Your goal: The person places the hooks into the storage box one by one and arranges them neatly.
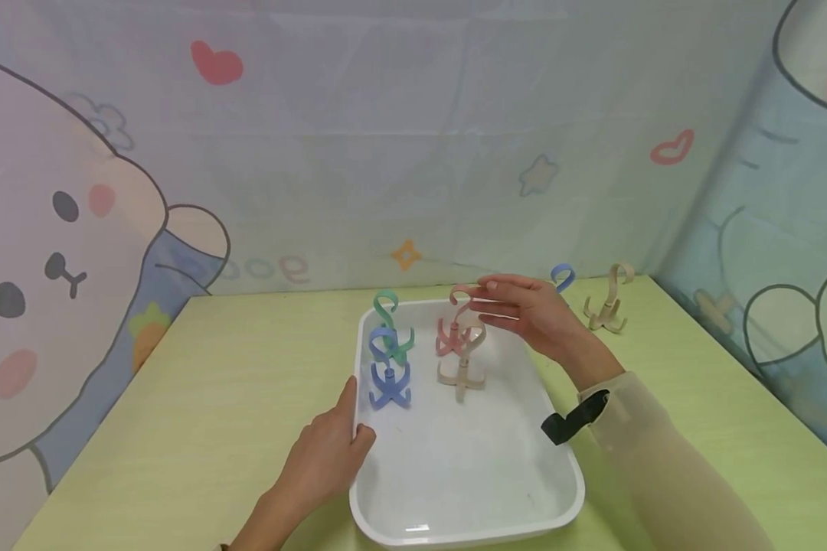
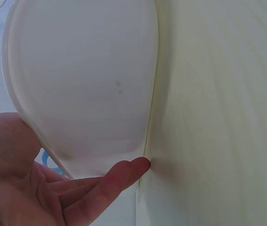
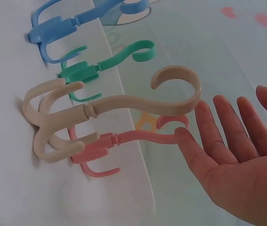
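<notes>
A white tray [image 1: 455,467] holds several upright claw hooks, each with a curled top: a green hook [image 1: 398,348], a blue hook [image 1: 390,386], a pink hook [image 1: 452,338] and a beige hook [image 1: 462,375]. My left hand [image 1: 327,451] grips the tray's left side, thumb over the rim; in the left wrist view its fingers [image 2: 117,181] lie against the outer wall. My right hand [image 1: 534,310] is raised at the far right side, fingers extended beside the pink hook's top. In the right wrist view a fingertip [image 3: 184,136] overlaps that hook; contact is unclear.
Beyond the tray's right side, another beige hook [image 1: 606,314] stands on the light green table [image 1: 248,367]. A second blue hook [image 1: 562,277] is mostly hidden behind my right hand. A cartoon-printed cloth [image 1: 358,176] borders the table.
</notes>
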Demonstrator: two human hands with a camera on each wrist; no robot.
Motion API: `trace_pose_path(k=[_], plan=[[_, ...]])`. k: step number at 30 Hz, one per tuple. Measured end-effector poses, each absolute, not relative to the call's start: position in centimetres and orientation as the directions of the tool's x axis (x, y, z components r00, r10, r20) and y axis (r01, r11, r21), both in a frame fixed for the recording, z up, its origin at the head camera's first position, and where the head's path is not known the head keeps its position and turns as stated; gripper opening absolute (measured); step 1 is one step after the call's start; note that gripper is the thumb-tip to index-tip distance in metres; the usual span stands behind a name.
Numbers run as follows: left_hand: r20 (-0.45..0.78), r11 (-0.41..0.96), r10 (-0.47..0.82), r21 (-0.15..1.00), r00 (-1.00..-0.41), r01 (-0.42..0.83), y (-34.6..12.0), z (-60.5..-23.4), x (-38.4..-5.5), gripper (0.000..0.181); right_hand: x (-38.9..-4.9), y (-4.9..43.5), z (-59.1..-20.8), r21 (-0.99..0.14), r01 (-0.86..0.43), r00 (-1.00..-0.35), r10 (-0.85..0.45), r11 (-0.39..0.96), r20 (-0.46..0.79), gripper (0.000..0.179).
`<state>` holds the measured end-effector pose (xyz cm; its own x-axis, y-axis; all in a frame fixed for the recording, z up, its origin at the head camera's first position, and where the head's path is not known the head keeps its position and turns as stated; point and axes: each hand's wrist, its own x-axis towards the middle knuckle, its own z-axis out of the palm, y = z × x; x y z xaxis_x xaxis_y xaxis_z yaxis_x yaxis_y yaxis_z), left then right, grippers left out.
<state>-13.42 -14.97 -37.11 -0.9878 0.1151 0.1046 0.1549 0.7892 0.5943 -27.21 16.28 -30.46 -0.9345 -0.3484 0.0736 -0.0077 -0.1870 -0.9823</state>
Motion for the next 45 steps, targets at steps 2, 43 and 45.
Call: trace_pose_path(k=[2, 43, 45], plan=[[0.101, 0.787, 0.114, 0.598, -0.988, 0.152, -14.9, -37.0, -13.4, 0.075, -27.2, 16.6, -30.1, -0.983, -0.016, -0.937, -0.341, -0.183, 0.079, 0.020], [0.084, 0.789, 0.110, 0.599, -0.990, 0.138, -14.8, -37.0, -13.4, 0.075, -26.7, 24.5, -32.6, -0.970, -0.033, -0.992, -0.108, -0.240, 0.061, 0.015], [0.083, 0.788, 0.109, 0.600, -0.991, 0.137, -14.8, -37.0, -13.4, 0.075, -26.7, 24.7, -32.7, -0.969, -0.042, -0.993, -0.099, -0.242, 0.068, 0.016]])
